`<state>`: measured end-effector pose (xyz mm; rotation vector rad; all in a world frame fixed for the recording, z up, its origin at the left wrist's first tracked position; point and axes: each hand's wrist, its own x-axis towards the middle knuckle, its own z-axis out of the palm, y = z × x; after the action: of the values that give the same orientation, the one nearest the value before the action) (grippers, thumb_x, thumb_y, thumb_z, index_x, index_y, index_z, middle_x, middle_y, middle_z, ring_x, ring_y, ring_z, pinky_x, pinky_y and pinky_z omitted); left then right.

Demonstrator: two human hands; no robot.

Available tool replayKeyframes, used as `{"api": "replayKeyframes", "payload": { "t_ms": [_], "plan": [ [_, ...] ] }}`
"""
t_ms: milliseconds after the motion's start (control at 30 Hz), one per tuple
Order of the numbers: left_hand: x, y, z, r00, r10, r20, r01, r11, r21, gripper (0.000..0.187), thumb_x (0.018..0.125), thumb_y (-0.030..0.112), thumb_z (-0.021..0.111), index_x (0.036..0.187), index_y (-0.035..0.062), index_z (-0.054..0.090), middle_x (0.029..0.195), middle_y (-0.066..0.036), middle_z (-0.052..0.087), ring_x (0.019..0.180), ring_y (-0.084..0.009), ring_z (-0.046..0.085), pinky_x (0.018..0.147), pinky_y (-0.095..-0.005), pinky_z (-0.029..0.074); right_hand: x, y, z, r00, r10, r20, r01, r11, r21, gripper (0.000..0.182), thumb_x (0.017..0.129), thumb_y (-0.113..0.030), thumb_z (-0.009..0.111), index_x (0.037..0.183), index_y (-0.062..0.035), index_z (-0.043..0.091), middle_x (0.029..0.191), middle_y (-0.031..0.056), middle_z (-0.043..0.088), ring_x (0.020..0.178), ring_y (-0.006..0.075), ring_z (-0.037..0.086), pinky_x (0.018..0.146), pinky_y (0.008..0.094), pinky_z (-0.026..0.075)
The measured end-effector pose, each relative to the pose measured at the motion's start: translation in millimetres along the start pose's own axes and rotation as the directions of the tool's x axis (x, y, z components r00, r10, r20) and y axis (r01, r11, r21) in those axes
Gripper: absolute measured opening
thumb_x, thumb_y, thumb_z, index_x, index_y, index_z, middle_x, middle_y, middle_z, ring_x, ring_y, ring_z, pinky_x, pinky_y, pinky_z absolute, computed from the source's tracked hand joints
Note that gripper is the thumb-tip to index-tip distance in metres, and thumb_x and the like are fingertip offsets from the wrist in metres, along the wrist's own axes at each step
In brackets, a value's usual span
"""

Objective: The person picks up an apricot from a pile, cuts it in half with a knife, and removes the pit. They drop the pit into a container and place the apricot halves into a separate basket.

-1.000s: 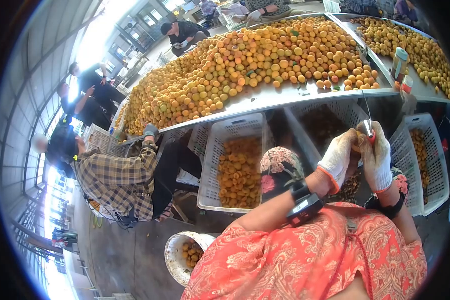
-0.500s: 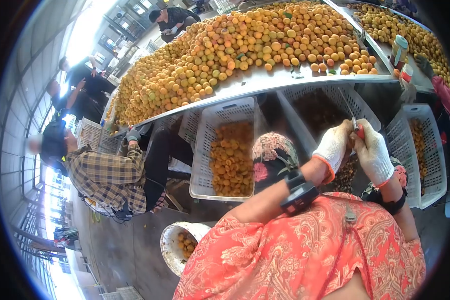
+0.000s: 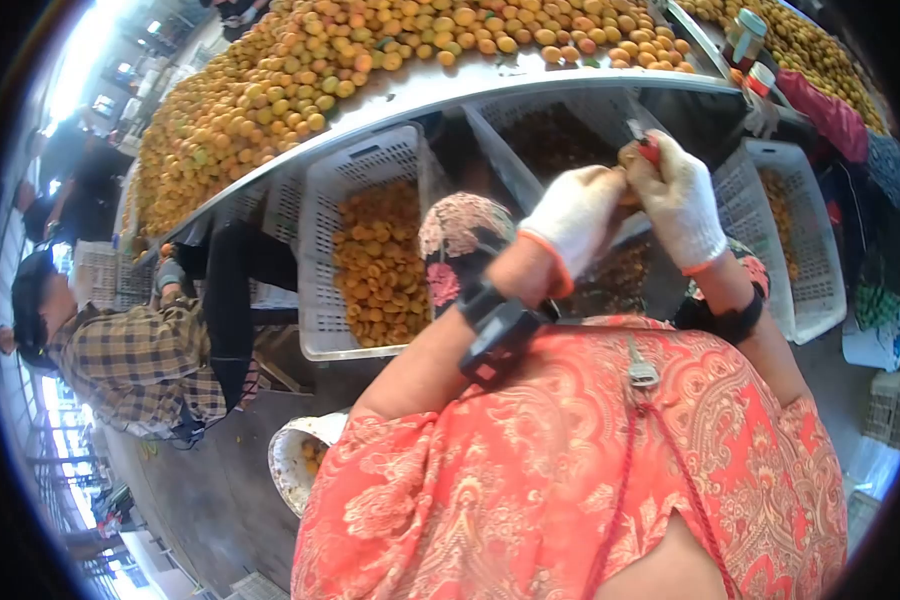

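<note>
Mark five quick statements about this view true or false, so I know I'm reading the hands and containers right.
1. The right hand holds a red-handled tool. True.
2. The left hand is bare. False: the left hand wears a white glove.
3. Piled fruit lies on the metal table. True.
4. The white bucket is on the wearer's right. False: the white bucket is on the left.
5. The person in the checked shirt is on the wearer's left. True.

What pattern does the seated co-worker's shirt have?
The shirt has a yellowish-and-dark check, clearest in the head view.
</note>
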<state>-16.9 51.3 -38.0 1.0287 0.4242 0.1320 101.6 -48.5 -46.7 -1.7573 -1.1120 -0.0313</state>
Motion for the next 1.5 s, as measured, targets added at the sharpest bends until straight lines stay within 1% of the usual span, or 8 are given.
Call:
{"api": "replayKeyframes", "payload": {
  "t_ms": [300, 500, 600, 767, 833, 933, 1300, 1500],
  "plan": [
    [-8, 28, -100, 0.908, 0.245, -0.340, -0.173, 0.958, 0.229, 0.021, 0.098, 0.024, 0.060, 0.109, 0.0074, 0.064, 0.086, -0.003, 0.065, 0.063, -0.0110, 0.061, 0.049, -0.0194, 0.047, 8, 49, 7, 0.987, 0.044, -0.157, -0.063, 0.991, -0.117, 0.022, 0.089, -0.021, 0.069, 0.096, -0.0023, 0.061, 0.078, 0.0241, 0.066, 0.075, 0.0412, 0.067, 0.062, 0.0451, 0.052],
    [-61, 63, -255, 0.580, 0.422, -0.697, 0.165, 0.777, 0.607, 0.023, 0.096, 0.034, 0.061, 0.095, 0.0118, 0.063, 0.057, 0.006, 0.045, 0.044, -0.0060, 0.042, 0.037, -0.0251, 0.028, -31, 85, -6, 0.927, 0.372, 0.044, -0.371, 0.928, -0.034, 0.032, 0.089, -0.032, 0.066, 0.100, -0.0022, 0.060, 0.089, 0.0259, 0.067, 0.091, 0.0440, 0.064, 0.078, 0.0480, 0.050],
    [-77, 81, -320, 0.424, 0.662, -0.618, 0.463, 0.427, 0.776, 0.034, 0.091, 0.031, 0.068, 0.097, -0.0024, 0.063, 0.080, -0.009, 0.065, 0.062, -0.0176, 0.059, 0.058, -0.0329, 0.050, -38, 101, -16, 0.894, 0.441, 0.079, -0.441, 0.897, -0.024, 0.032, 0.089, -0.031, 0.065, 0.101, -0.0013, 0.060, 0.092, 0.0264, 0.067, 0.093, 0.0441, 0.064, 0.078, 0.0475, 0.050],
    [11, 143, -182, 0.578, 0.612, -0.540, -0.074, 0.698, 0.713, 0.029, 0.095, 0.016, 0.060, 0.117, -0.0032, 0.061, 0.108, -0.009, 0.062, 0.099, -0.0185, 0.058, 0.087, -0.0315, 0.047, -44, 124, -17, 0.892, 0.451, 0.012, -0.451, 0.892, 0.034, 0.032, 0.089, -0.031, 0.065, 0.097, -0.0011, 0.058, 0.087, 0.0263, 0.065, 0.089, 0.0452, 0.063, 0.075, 0.0486, 0.049],
    [66, 143, -151, 0.780, 0.625, -0.035, -0.193, 0.294, 0.936, 0.031, 0.096, 0.015, 0.057, 0.123, -0.0007, 0.062, 0.109, -0.009, 0.063, 0.100, -0.0168, 0.060, 0.084, -0.0275, 0.047, -43, 127, -18, 0.863, 0.503, 0.036, -0.504, 0.861, 0.067, 0.031, 0.089, -0.031, 0.065, 0.097, -0.0013, 0.058, 0.088, 0.0265, 0.065, 0.089, 0.0451, 0.063, 0.074, 0.0483, 0.049],
    [168, 128, -67, 0.947, 0.314, -0.067, -0.143, 0.600, 0.787, 0.032, 0.094, 0.011, 0.060, 0.124, 0.0023, 0.063, 0.110, -0.006, 0.066, 0.097, -0.0129, 0.060, 0.078, -0.0263, 0.048, -47, 140, -17, 0.834, 0.548, 0.060, -0.552, 0.829, 0.093, 0.030, 0.090, -0.029, 0.064, 0.098, -0.0011, 0.058, 0.088, 0.0266, 0.066, 0.089, 0.0449, 0.064, 0.074, 0.0474, 0.049],
    [380, 41, -28, 0.978, 0.093, 0.186, -0.186, -0.017, 0.982, 0.026, 0.091, 0.010, 0.059, 0.114, 0.0049, 0.070, 0.111, -0.003, 0.062, 0.101, -0.0136, 0.059, 0.091, -0.0260, 0.045, -50, 194, -26, 0.796, 0.602, 0.067, -0.605, 0.783, 0.142, 0.027, 0.089, -0.025, 0.064, 0.099, -0.0007, 0.055, 0.084, 0.0280, 0.065, 0.086, 0.0456, 0.064, 0.070, 0.0479, 0.050],
    [378, 47, -17, 0.988, 0.076, 0.135, -0.151, 0.278, 0.949, 0.022, 0.089, 0.007, 0.060, 0.109, 0.0038, 0.070, 0.093, 0.000, 0.064, 0.081, -0.0094, 0.061, 0.069, -0.0221, 0.047, -48, 195, -33, 0.786, 0.615, 0.067, -0.611, 0.754, 0.243, 0.023, 0.092, -0.023, 0.061, 0.098, -0.0025, 0.055, 0.082, 0.0250, 0.065, 0.084, 0.0446, 0.064, 0.069, 0.0449, 0.050]
  ]
}}
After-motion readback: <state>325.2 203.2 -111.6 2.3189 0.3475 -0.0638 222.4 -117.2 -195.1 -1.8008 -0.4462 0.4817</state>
